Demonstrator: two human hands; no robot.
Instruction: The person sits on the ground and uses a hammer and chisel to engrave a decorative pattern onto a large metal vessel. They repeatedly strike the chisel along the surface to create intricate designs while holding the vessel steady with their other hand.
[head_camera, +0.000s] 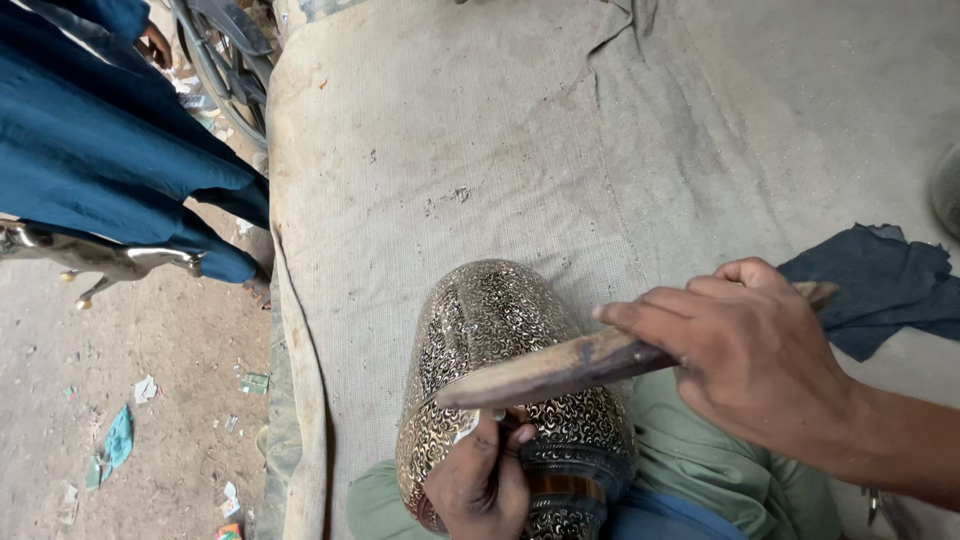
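The engraved, silver-and-black patterned metal vase (505, 370) lies on its side across the person's green-clothed lap (700, 465), over a grey cloth-covered floor (450, 150). Its long axis runs away from the person, rounded body far, dark narrow end near. The left hand (482, 480) has its fingers pinched on a small tool against the vase; the right hand (755, 350) grips a dark wooden stick (590, 362). A mistimed blow could likely strike the left fingers or mar the pattern; the rounded vase might roll.
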